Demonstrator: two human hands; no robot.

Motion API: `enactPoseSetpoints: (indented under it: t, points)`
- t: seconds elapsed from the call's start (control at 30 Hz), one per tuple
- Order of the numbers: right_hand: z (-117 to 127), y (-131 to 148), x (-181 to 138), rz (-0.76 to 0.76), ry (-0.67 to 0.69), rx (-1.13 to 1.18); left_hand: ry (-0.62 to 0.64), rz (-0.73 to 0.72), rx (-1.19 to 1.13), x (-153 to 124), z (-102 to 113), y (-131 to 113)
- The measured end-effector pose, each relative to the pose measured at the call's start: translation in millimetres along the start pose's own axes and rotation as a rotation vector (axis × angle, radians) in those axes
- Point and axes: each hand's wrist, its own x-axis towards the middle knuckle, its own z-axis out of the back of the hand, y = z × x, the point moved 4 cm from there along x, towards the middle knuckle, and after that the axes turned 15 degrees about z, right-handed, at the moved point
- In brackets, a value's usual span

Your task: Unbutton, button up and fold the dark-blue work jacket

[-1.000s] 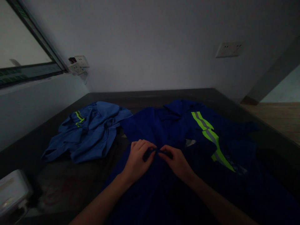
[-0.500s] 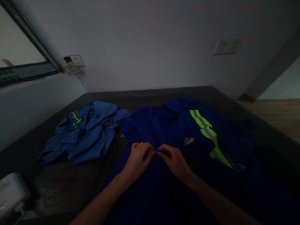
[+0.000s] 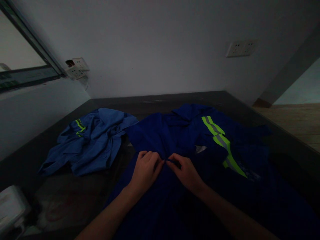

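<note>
A dark blue work garment [image 3: 152,133] with yellow-green and silver reflective strips [image 3: 221,140] lies spread across the table. Over its middle, my left hand [image 3: 148,166] pinches the blue cloth between thumb and forefinger. Right beside it, my right hand [image 3: 186,171] pinches the same cloth, the two sets of fingertips almost touching. What small part of the garment sits between the fingers is too dark to make out. A pale patch [image 3: 200,149], perhaps a label, shows on the cloth to the right of my hands.
A lighter blue garment [image 3: 95,140] with a reflective strip lies crumpled on the left of the dark table [image 3: 155,99]. A white device [image 3: 12,206] stands at the near left corner. Wall sockets [image 3: 241,48] are on the wall behind, and a window frame [image 3: 30,78] borders the left.
Both hands keep their pinch at nearly the same place on the dark blue garment. The view has shifted very slightly.
</note>
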Motion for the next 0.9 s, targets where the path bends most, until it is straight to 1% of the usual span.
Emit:
enactPoseSetpoints:
  t: [0.07, 0.17, 0.23, 0.3, 0.37, 0.43, 0.53, 0.6, 0.7, 0.8, 0.9]
  points:
    - [0, 1, 0, 0.008, 0.007, 0.005, -0.025, -0.046, 0.0, -1, 0, -1]
    - [0, 1, 0, 0.014, 0.008, 0.023, -0.01, -0.09, -0.088, -1, 1, -2]
    - [1, 1, 0, 0.012, -0.004, 0.015, -0.004, -0.076, -0.191, 0, 3, 0]
    - [1, 0, -1, 0.009, -0.017, -0.01, 0.001, -0.027, -0.314, 2, 6, 3]
    - [1, 0, -1, 0.017, -0.029, -0.031, 0.054, 0.028, -0.443, 4, 6, 5]
    - [1, 1, -1, 0.031, -0.044, -0.039, 0.148, 0.095, -0.545, 6, 3, 7]
    - [1, 1, -1, 0.052, -0.055, -0.046, 0.236, 0.223, -0.635, 7, -1, 11]
    - [0, 2, -2, 0.07, -0.051, -0.057, 0.27, 0.271, -0.659, 7, -3, 12]
    - [0, 2, -3, 0.085, -0.059, -0.062, 0.343, 0.283, -0.653, 6, -5, 11]
    - [1, 1, -4, 0.045, -0.09, -0.091, 0.397, 0.275, -0.697, 7, -4, 11]
    - [2, 1, -4, 0.013, -0.112, -0.105, 0.4, 0.26, -0.694, 8, -3, 11]
